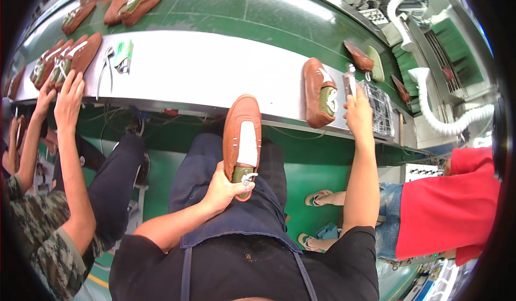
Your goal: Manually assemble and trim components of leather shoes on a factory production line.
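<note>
My left hand point(221, 190) is closed round the heel end of a brown shoe point(243, 124) on a green last point(243, 175), held above my lap with its toe away from me. A white strip shows on its upper, and a white loop sits on the last by my thumb. My right hand point(359, 112) reaches out over the bench's right side, closed round the handle of what looks like a hammer point(351, 75). Left of that hand, another brown shoe point(316, 86) on a green last lies on the bench.
A metal-topped bench point(215, 59) runs before me, a green conveyor point(215, 11) behind it carrying shoes. Pincers point(106, 70) lie to the left. A plastic-wrapped block point(380, 107) sits by my right hand. Co-worker's hands point(69, 94) touch shoes at left; a person in red point(446, 204) stands right.
</note>
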{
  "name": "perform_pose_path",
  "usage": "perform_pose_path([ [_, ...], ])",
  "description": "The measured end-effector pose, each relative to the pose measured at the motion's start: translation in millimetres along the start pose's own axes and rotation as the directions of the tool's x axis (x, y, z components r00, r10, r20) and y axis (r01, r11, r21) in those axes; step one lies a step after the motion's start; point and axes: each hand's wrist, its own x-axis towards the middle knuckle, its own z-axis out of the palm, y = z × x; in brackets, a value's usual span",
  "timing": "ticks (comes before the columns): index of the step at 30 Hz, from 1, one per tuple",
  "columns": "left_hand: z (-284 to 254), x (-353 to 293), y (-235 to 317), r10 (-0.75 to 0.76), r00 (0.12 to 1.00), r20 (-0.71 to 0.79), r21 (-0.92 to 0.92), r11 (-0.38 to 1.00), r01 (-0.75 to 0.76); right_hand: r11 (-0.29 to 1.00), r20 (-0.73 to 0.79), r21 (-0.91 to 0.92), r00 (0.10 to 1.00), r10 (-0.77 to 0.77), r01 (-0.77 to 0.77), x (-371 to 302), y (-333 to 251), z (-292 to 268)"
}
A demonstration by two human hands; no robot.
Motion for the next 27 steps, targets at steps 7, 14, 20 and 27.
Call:
perform_pose_path([
  [7, -0.4, 29.5, 23.4, 0.036, 0.995, -0.093, -0.178, 0.983, -0.052, 0.976, -0.047, 0.053, 0.977, -0.207, 0.210, 24.4, 47.6, 44.0],
  [14, -0.5, 47.9, 74.6, -0.019, 0.995, -0.099, -0.189, 0.982, 0.000, 0.666, 0.197, 0.734, 0.980, -0.020, -0.133, -14.7, -2.2, 53.5],
  [20, 13.0, 69.5, 76.1, -0.039, 0.992, -0.117, -0.132, 0.991, 0.024, 0.708, 0.181, 0.700, 0.982, -0.055, -0.089, -37.4, -37.7, 67.2],
  [27, 9.8, 66.1, 86.3, 0.006, 0.978, -0.209, -0.117, 0.993, -0.031, 0.669, 0.190, 0.732, 0.903, -0.385, 0.131, -111.7, -120.5, 102.3],
])
